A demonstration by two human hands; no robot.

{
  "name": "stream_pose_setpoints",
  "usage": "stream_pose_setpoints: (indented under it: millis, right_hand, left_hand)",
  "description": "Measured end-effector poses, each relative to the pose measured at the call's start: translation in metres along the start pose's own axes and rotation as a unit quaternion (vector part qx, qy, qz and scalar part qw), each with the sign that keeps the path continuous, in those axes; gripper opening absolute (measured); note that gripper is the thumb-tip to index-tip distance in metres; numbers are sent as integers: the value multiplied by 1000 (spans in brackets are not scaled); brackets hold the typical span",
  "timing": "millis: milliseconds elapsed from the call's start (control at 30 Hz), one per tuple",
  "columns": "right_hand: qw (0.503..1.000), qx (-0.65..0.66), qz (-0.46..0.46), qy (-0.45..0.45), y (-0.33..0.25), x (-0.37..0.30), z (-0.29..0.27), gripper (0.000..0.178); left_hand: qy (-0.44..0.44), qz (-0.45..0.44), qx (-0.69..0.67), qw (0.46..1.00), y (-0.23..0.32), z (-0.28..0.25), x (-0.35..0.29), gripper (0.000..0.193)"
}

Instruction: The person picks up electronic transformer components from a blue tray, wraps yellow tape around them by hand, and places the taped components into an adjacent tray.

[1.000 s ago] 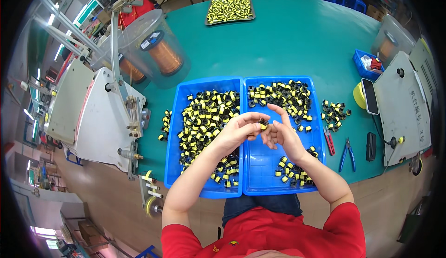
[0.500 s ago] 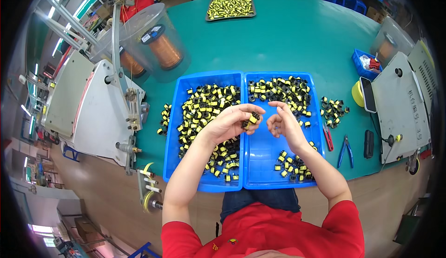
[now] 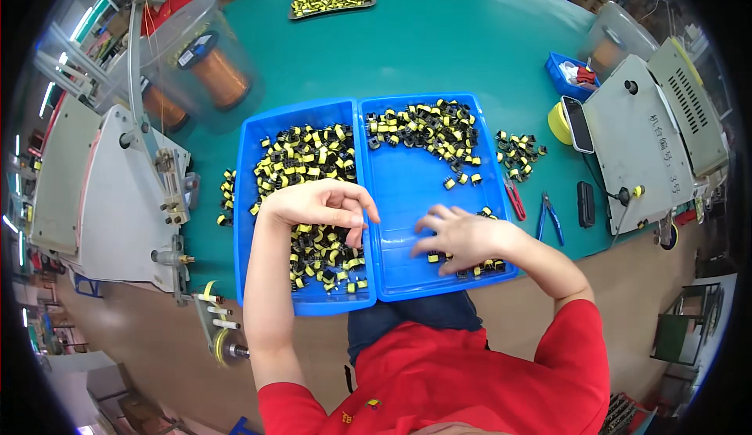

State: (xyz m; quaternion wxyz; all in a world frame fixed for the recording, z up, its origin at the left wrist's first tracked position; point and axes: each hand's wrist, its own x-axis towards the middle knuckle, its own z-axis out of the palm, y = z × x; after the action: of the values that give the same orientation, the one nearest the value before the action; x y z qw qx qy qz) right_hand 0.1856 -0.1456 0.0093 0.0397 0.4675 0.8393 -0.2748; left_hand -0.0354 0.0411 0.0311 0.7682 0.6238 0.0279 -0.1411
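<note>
Bobbins (image 3: 433,257) partly behind right hand (image 3: 462,239)

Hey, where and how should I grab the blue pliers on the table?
Your right hand, the nearer one, could best take the blue pliers by both handles, from above and the near side: they lie on the table with the handles splayed toward you and the tip pointing away.

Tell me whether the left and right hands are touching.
Apart. The head view shows the blue tray visible in the gap between the left hand and right hand.
</note>
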Motion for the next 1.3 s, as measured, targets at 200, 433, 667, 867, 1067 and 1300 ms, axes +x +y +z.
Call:
stream_pose_setpoints:
  millis: [200, 433, 667, 867, 1067, 1300]
  right_hand:
    - [993, -61, -63, -82, 10, -14, 20, 42]
    - [999, -43, 3, -1, 29, -17, 13, 34]
    - [999, -44, 11, -7, 16, -14, 5, 67]
    - [998, -51, -9, 30, 33, -11, 14, 60]
    - [999, -42, -5, -17, 26, -10, 10, 52]
    - [999, -14, -4, 35, 37, -8, 21, 51]
  left_hand:
    - [94, 28, 37, 995, 6, 8, 6, 29]
    - [82, 58, 34, 994, 2, 10, 9, 31]
    - [92, 58, 33, 994, -2, 7, 8, 32]
    - [88, 60, 41, 993, -2, 8, 13, 32]
    - [86, 53, 53, 993, -3, 9, 12, 36]
    - [74, 63, 30, 995, -6, 8, 15, 38]
